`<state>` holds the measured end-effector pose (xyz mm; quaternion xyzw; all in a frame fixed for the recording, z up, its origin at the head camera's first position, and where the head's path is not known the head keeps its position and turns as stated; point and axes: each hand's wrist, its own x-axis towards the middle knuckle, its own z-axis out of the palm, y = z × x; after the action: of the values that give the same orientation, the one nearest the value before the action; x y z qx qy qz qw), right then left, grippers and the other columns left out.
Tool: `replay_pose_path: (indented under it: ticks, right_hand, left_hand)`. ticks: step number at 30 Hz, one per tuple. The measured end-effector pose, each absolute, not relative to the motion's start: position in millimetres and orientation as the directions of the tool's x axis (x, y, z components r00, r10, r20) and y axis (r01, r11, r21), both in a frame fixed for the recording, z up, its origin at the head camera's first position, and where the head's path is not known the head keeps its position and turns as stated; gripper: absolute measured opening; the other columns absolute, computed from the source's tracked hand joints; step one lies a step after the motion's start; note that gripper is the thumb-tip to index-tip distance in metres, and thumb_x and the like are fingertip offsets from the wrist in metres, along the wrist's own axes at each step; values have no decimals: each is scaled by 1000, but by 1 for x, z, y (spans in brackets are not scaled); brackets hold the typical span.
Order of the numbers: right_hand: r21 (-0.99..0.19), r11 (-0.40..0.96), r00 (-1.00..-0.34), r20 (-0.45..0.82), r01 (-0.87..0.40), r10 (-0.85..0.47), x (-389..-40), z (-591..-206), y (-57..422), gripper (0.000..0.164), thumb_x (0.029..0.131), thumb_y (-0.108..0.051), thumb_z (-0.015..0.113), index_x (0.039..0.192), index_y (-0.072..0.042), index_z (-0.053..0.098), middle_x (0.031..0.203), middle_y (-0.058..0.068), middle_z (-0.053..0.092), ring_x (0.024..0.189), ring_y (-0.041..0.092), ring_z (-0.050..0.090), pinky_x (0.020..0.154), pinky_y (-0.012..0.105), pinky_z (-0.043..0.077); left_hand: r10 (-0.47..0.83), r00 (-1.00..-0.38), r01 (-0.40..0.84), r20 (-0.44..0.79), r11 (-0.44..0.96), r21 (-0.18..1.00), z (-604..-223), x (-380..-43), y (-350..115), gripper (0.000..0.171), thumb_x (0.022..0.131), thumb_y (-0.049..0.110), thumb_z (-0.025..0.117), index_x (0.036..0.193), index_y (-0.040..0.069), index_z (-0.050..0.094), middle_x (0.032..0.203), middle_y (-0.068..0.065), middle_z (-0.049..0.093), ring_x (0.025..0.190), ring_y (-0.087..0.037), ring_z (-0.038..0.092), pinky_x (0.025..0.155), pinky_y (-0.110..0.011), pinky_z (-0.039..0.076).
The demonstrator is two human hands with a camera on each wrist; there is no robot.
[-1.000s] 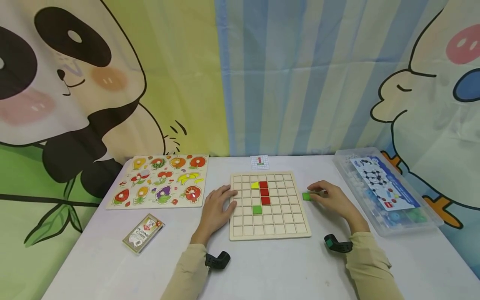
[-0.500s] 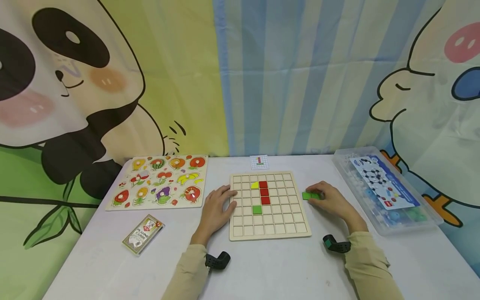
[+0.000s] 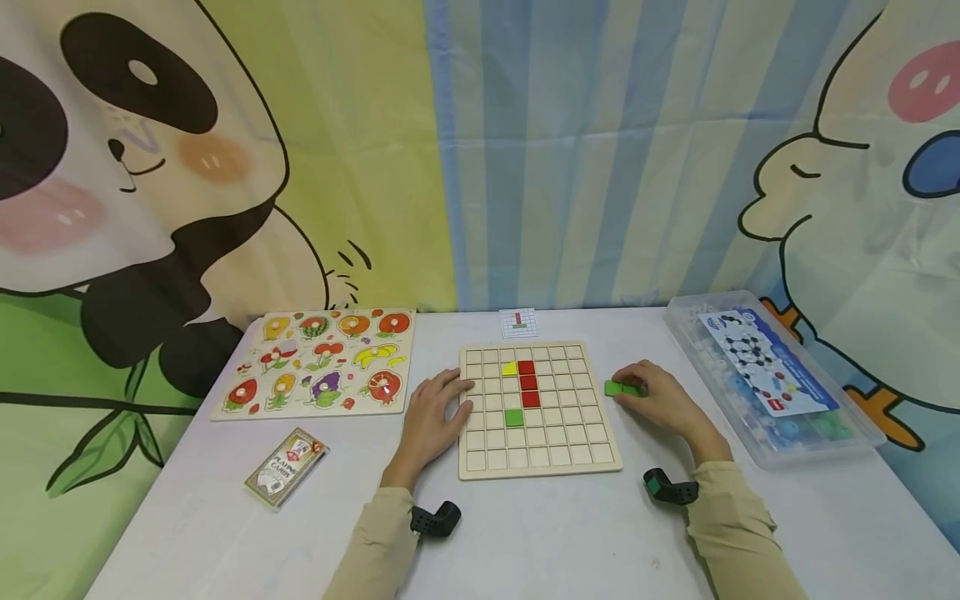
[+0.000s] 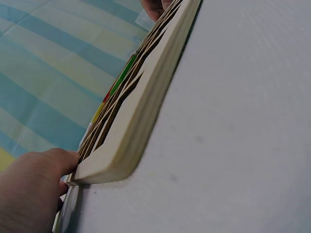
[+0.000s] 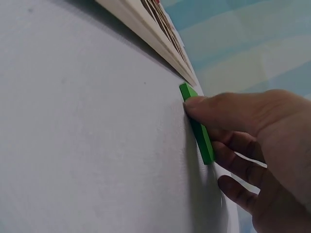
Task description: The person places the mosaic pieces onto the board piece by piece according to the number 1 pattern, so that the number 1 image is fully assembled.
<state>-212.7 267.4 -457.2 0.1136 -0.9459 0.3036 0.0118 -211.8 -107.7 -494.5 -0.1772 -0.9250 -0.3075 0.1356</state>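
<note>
Green block (image 5: 204, 143), pinched between right-hand fingers (image 5: 240, 166), beside gridded board (image 3: 560, 436)

We can read PLAYING CARDS, in slanted capitals over two lines, on the pack (image 3: 287, 468). On the clear box (image 3: 795, 452), the sheet (image 3: 761, 358) bears a small red logo and fine print we cannot make out.

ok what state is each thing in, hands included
left hand: touching grid board
right hand: pinching green bar
green bar: held, off grid board
grid board: partly filled
clear case: closed
fruit puzzle: lying flat
playing cards box: lying flat
pattern card: face up
</note>
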Motion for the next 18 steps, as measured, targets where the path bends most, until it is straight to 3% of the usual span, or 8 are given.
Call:
replay_pose_path:
  ticks: [18]
  right_hand:
    - [-585,790,-983,119,-182,-138,-211,-457,262,29,86,-21,69,110,-5,63,102,11,64,93,25,60,82,42,49]
  left_hand:
    - [242,-897,415,369,749,517,-498,-213,-108,31,89,26,62,120,20,64,138,-7,53,134,-27,43,113,-52,27]
